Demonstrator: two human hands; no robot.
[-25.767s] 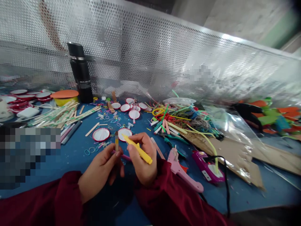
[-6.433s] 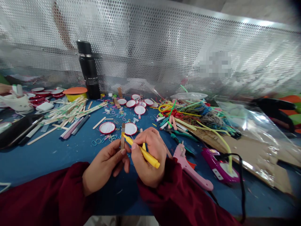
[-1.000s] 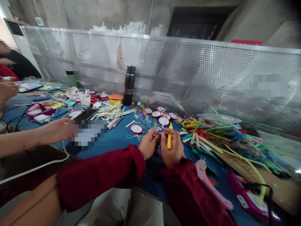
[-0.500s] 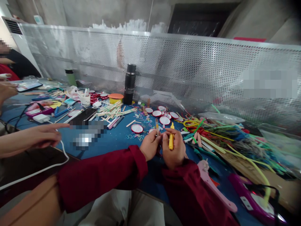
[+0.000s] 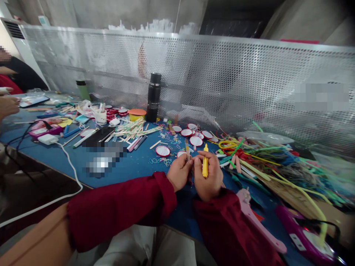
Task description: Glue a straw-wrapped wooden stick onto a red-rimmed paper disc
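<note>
My left hand [image 5: 179,173] pinches a short wooden craft stick [image 5: 188,147] that stands upright above the blue table [image 5: 66,162]. Right beside it, my right hand [image 5: 208,177] grips a yellow marker [image 5: 205,165], tip pointing up. The two hands touch at the fingertips near the stick's lower end. Both of my sleeves are dark red. Red-rimmed white discs [image 5: 162,150] and small coloured rubber bands [image 5: 155,161] lie just beyond my hands.
A black flask [image 5: 154,96] stands by the perforated metal screen [image 5: 222,81]. Wooden sticks [image 5: 133,129], a heap of coloured tubes [image 5: 257,155], a pink glue gun [image 5: 257,225] and a purple glue gun [image 5: 302,236] lie around. A white cable [image 5: 66,166] crosses the left. A co-worker's hand [image 5: 7,105] is far left.
The co-worker's forearm that reached in low at the left has gone from view. My hands hold the stick and marker as before; the view has shifted slightly.
</note>
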